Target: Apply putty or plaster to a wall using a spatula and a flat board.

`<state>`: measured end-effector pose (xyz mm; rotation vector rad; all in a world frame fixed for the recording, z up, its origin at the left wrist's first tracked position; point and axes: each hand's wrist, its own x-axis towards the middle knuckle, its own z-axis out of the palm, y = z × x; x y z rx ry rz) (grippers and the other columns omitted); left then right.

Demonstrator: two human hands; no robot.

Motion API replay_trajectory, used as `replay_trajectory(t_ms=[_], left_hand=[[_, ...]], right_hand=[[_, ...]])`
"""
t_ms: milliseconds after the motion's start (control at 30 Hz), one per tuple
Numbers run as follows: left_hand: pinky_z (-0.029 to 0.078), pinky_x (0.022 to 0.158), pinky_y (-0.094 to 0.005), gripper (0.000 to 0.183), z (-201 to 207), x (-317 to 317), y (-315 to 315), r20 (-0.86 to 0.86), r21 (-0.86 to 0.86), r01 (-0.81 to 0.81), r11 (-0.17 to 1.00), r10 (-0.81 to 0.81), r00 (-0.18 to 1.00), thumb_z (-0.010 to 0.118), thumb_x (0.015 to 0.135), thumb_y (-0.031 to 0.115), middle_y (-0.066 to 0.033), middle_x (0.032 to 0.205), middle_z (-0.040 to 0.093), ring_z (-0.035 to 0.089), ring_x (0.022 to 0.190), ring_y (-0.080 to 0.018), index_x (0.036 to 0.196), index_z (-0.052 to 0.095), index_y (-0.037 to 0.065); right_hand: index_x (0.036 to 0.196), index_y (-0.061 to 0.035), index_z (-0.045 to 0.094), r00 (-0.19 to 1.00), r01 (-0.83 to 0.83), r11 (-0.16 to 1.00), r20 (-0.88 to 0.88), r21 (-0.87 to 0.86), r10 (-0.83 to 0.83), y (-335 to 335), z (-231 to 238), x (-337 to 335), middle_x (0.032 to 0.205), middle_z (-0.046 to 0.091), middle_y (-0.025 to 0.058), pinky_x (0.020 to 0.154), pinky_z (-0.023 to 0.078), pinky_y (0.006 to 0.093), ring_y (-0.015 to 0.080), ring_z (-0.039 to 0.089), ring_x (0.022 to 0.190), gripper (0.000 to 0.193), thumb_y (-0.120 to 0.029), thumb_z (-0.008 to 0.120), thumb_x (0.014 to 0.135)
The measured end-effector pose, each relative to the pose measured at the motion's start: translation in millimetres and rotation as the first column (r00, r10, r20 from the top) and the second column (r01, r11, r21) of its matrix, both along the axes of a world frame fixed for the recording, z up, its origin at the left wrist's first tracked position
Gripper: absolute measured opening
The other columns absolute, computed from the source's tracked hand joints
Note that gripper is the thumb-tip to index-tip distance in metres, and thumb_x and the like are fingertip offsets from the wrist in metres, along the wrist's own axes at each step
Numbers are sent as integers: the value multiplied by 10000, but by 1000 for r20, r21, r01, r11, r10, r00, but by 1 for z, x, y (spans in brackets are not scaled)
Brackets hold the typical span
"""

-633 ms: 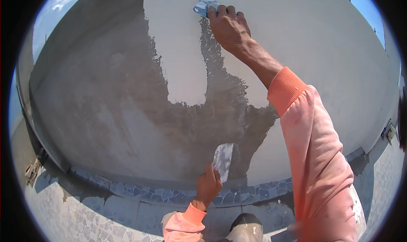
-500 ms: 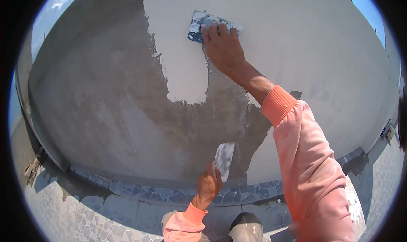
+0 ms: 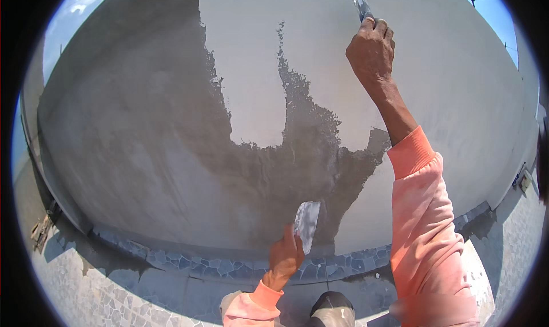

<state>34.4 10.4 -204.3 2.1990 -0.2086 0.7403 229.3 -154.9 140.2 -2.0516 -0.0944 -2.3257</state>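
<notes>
My right hand (image 3: 373,51) is raised high on the wall (image 3: 154,115), its fingers closed around a plastering trowel (image 3: 361,5). The trowel's blade is tilted, so only a narrow part shows beyond the fingers. Low in front of me, my left hand (image 3: 287,254) grips a flat scraper (image 3: 307,226) whose blade carries white plaster. Its handle is hidden in the fist. A pale, smooth plaster coat (image 3: 251,92) covers the upper middle and right of the wall, ending in ragged edges against darker grey.
A strip of irregular stone tiles (image 3: 229,266) runs along the wall's foot. Mosaic stone paving (image 3: 131,304) lies at the lower left. Wood pieces (image 3: 43,232) rest by the left corner. A small box (image 3: 522,179) is at the right. My shoe (image 3: 331,304) shows below.
My right hand has swept right and slightly up with the trowel, turning its blade nearly edge-on. A ragged grey gap it covered now shows. The left hand and scraper have shifted slightly.
</notes>
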Motion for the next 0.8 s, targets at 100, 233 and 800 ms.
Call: replay_trajectory(t_ms=[100,233,800], left_hand=[[447,564,-530,257,-2,2,-2,53,-13,28,1000,-27,998,472,914,104,-278,727,602,575,690,-498,1158,434,34],[447,564,-531,262,-3,-2,0,-22,-48,17,999,-18,1000,474,917,115,-279,724,602,574,689,-502,1164,428,40],[448,529,-521,299,-6,3,-1,61,25,-19,1000,18,998,494,900,91,-266,688,595,575,625,-479,1185,425,38]], right_hand=[[1108,86,536,984,24,997,-179,68,-11,0,12,11,1020,523,192,747,456,414,337,512,979,374,-81,578,776],[1146,66,540,996,24,940,-70,-341,-51,38,-26,3,1047,531,179,775,442,407,312,508,990,403,-117,585,790],[1510,-229,93,849,-154,987,-518,-51,106,-23,88,26,1562,71,155,1138,145,534,345,75,1435,952,-325,710,791]])
